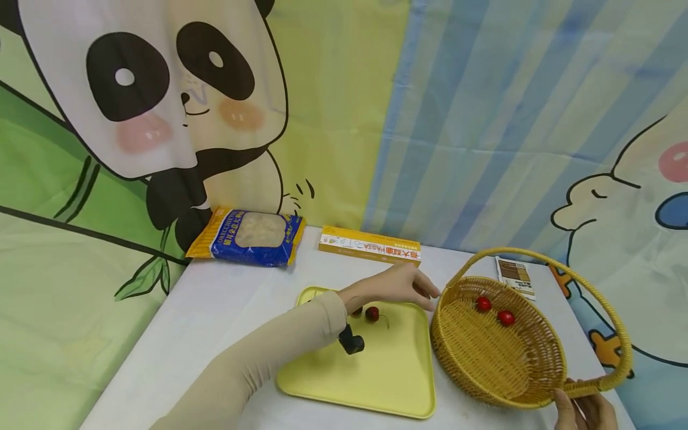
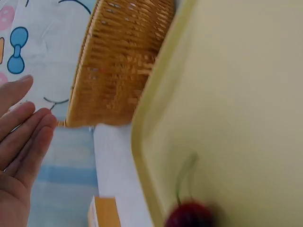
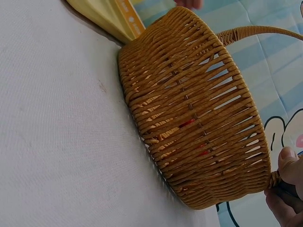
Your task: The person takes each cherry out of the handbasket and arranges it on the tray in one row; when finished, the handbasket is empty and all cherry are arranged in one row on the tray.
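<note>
A round woven wicker basket (image 1: pixel 489 352) with a tall arched handle stands at the right, two small bright red fruits (image 1: pixel 506 318) inside it. My right hand (image 1: pixel 586 411) grips the near foot of the handle at the rim; in the right wrist view thumb and fingers (image 3: pixel 286 163) close round it. My left hand (image 1: pixel 400 283) hangs over the far right corner of a yellow tray (image 1: pixel 398 388), its fingertips near the basket's left rim. Nothing shows in its relaxed fingers (image 2: pixel 35 127). Under that wrist, a dark red cherry (image 1: pixel 372 313) with a stem lies on the tray beside another, partly hidden one.
A blue and orange pasta bag (image 1: pixel 252 237) lies at the back left of the white table (image 1: pixel 215 310). Behind the tray is a long orange and white pasta box (image 1: pixel 369 246). A small brown and white packet (image 1: pixel 515 276) lies behind the basket. Printed cloth hangs along the back.
</note>
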Demonstrator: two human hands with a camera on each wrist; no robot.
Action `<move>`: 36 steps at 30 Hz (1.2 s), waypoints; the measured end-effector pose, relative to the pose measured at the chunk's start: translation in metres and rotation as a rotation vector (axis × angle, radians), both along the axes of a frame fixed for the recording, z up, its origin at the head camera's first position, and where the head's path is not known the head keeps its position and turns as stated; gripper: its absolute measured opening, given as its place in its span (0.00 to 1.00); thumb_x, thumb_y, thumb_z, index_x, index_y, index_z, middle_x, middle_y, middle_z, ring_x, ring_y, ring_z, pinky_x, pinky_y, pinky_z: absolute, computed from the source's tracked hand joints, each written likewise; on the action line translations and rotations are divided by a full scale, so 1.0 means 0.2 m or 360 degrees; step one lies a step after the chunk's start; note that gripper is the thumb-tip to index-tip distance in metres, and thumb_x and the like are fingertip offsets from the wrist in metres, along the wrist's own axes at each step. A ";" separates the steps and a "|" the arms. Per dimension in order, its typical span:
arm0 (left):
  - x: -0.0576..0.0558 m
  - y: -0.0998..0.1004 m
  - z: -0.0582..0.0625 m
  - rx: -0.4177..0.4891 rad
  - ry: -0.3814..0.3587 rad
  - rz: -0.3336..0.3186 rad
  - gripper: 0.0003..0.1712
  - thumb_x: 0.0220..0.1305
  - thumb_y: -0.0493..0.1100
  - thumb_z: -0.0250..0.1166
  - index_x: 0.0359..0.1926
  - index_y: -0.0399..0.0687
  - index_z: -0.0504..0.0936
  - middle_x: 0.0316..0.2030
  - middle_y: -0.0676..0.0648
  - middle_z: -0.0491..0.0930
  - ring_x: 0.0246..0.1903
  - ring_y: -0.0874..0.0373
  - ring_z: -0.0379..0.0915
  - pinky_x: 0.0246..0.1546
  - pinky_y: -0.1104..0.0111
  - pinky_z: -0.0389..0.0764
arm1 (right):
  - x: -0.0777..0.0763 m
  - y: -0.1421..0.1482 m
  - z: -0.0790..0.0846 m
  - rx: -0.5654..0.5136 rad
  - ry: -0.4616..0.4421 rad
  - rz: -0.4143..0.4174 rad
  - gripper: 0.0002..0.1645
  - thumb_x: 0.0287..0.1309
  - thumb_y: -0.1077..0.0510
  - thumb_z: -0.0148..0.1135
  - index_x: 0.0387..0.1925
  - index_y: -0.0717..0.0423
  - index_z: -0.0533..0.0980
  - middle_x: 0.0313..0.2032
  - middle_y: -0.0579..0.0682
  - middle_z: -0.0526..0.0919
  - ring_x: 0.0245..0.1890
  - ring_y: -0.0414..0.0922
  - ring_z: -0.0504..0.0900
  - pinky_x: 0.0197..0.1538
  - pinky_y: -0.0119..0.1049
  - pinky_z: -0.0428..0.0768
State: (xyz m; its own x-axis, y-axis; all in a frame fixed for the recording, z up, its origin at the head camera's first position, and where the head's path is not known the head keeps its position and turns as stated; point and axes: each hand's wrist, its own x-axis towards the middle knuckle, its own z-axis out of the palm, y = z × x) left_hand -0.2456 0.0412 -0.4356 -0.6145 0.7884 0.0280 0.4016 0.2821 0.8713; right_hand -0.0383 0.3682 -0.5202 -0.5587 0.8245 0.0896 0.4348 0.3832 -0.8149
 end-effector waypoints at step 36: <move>0.01 1.02 -0.10 0.0124 -0.0472 0.0673 0.08 0.62 0.42 0.78 0.42 0.48 0.94 0.47 0.60 0.86 0.45 0.65 0.80 0.42 0.69 0.84 | -0.02 -0.03 0.02 0.0039 0.0185 0.0046 0.33 0.78 0.54 0.55 0.78 0.58 0.62 0.71 0.70 0.70 0.73 0.66 0.70 0.73 0.49 0.71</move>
